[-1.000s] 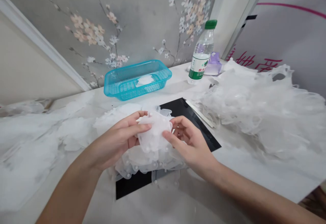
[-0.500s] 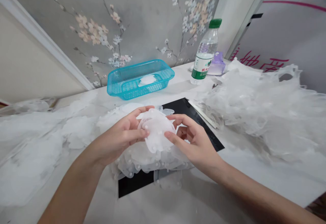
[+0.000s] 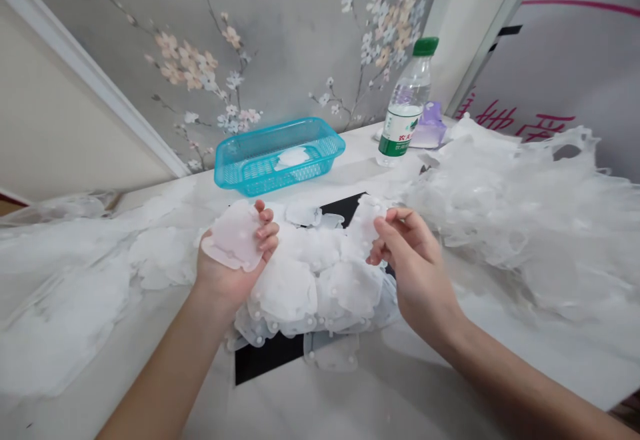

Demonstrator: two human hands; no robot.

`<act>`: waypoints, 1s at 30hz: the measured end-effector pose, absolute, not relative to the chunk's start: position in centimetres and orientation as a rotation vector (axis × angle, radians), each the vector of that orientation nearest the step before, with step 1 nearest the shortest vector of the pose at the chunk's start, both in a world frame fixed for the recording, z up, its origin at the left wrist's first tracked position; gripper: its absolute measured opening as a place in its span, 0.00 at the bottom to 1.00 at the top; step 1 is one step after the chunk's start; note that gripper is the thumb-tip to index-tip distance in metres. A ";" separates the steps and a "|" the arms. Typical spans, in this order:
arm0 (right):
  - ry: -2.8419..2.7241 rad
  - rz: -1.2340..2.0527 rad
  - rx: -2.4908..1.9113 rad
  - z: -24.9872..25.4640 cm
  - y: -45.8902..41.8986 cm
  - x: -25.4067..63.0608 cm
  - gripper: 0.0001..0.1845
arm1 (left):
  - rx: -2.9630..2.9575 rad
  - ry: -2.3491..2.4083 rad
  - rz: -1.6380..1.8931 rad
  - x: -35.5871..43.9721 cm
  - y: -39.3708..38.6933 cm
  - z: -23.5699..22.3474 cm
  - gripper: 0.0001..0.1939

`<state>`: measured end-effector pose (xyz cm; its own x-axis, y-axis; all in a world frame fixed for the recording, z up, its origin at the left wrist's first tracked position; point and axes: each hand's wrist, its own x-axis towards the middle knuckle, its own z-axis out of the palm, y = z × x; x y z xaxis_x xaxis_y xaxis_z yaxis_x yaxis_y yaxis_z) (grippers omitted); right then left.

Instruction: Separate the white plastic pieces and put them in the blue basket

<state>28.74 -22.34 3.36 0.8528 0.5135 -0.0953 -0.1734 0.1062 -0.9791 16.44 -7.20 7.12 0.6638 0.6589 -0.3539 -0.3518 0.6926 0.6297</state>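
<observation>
Head view: both hands on translucent beaded sheets, big heaps all around

From my end, the left hand (image 3: 225, 273) is palm up with fingers curled, holding a flat, translucent pale plastic sheet (image 3: 233, 237) against the palm side. The right hand (image 3: 423, 273) pinches the edge of a second translucent sheet (image 3: 367, 220) between thumb and bent fingers, as far as I can tell.

Directly between and below the hands sits a mound of similar white sheets edged with small round beads (image 3: 310, 287), on a flat black panel (image 3: 265, 363). Beyond the hands is a turquoise plastic mesh basket (image 3: 240, 183) with only one white sheet (image 3: 293, 157) lying in it. Right of the right hand is a large tangled heap of clear sheets (image 3: 510, 227); left of the left hand, a wide spread of white sheets (image 3: 65, 307). Both lie on a white marble-patterned tabletop (image 3: 500, 353).

Far past the right hand stands a clear plastic water bottle with a green cap (image 3: 404, 127).

State so far: one piece in the basket, the great bulk of the sheets still out in heaps.
</observation>
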 end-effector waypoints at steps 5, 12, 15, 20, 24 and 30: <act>-0.362 0.534 -1.439 3.6 -22.5 28.2 0.13 | 0.485 0.541 0.541 16.6 -7.6 7.1 0.16; -0.525 0.365 -1.388 3.9 -22.8 27.3 0.10 | 0.955 0.412 0.312 17.0 -9.1 6.4 0.34; -0.539 0.306 -1.364 4.0 -22.9 27.2 0.09 | 1.029 0.359 0.233 17.1 -9.5 6.5 0.36; -0.504 0.284 -1.329 3.9 -23.0 27.2 0.06 | 1.104 0.375 0.255 17.3 -10.0 6.7 0.29; -0.545 0.222 -1.326 3.7 -23.2 27.0 0.03 | 1.081 0.423 0.299 17.4 -10.5 6.1 0.29; -1.393 0.126 -1.433 3.3 -23.4 27.1 0.08 | 0.658 0.311 0.186 17.1 -10.9 4.9 0.34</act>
<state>27.14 -23.38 3.33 0.3082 0.7634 0.5677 0.6490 0.2676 -0.7122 17.12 -10.91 4.92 0.9374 0.2667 -0.2241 -0.0715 0.7768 0.6256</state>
